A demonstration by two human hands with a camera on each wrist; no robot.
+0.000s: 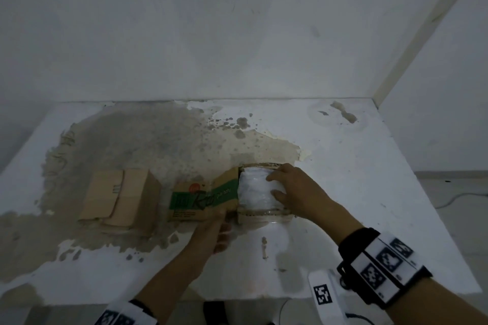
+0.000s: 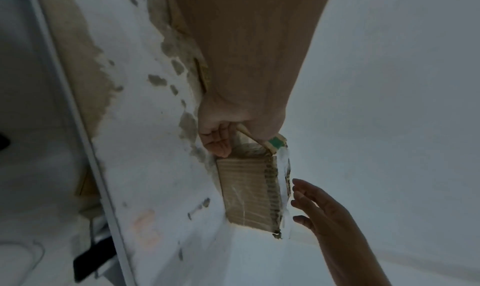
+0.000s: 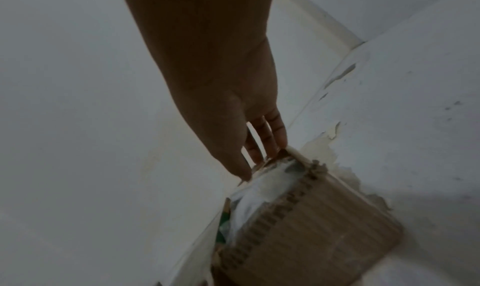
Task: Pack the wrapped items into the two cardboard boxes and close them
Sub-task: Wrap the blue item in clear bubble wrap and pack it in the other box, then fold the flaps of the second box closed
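An open cardboard box (image 1: pixel 261 212) stands mid-table with a white wrapped item (image 1: pixel 254 190) filling it. Its green-printed flap (image 1: pixel 208 196) is folded out to the left. My left hand (image 1: pixel 224 219) pinches the near corner of that flap; the left wrist view shows the flap edge (image 2: pixel 270 144) between thumb and fingers. My right hand (image 1: pixel 277 187) lies over the item's right side with straight, spread fingers (image 3: pixel 270 144) touching the box rim (image 3: pixel 298 156). A second, plain cardboard box (image 1: pixel 118 198) sits to the left with its flaps folded down.
The white table (image 1: pixel 369 166) has large patches of peeled paint. Walls close it in at the back and far right corner. The near table edge (image 1: pixel 237 298) runs just in front of my forearms.
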